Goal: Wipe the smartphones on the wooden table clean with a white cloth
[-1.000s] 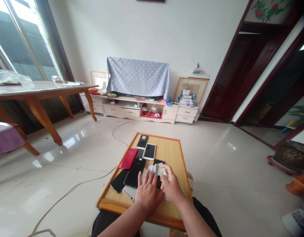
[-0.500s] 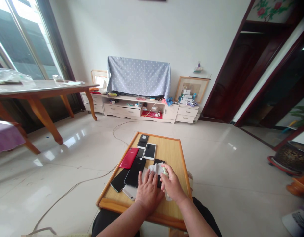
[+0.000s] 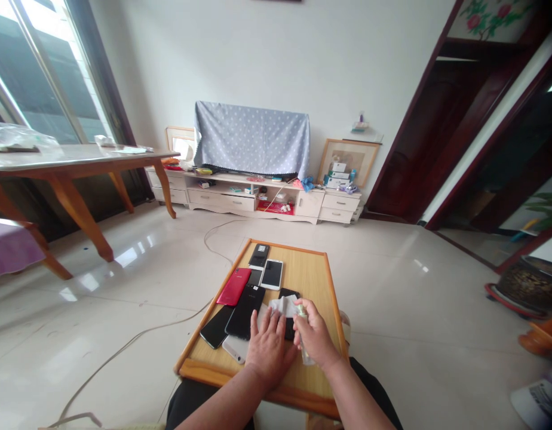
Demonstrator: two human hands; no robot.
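Note:
My right hand point(image 3: 315, 333) is wrapped round a small clear spray bottle point(image 3: 306, 353) with a pale green top, index finger on the nozzle. In front of it a light grey cloth point(image 3: 285, 306) lies over a black phone point(image 3: 290, 292). My left hand point(image 3: 267, 345) rests flat, fingers spread, its fingertips near the cloth's edge; what lies under its palm is hidden. Left of it are a large black phone point(image 3: 245, 313), another dark phone point(image 3: 215, 326) and a pale phone point(image 3: 235, 347) partly covered. Farther off lie a red phone point(image 3: 233, 286) and a white-framed phone point(image 3: 272, 275).
The phones lie on a small wooden table point(image 3: 309, 263) with a raised orange-brown rim, over my lap. A cable point(image 3: 159, 325) runs along the tiled floor to the left. A low white cabinet point(image 3: 222, 200) stands by the wall, a big wooden table point(image 3: 79, 158) at left.
My right hand has shifted very slightly to the right with the spray bottle. My left hand, the cloth and the phones look unmoved.

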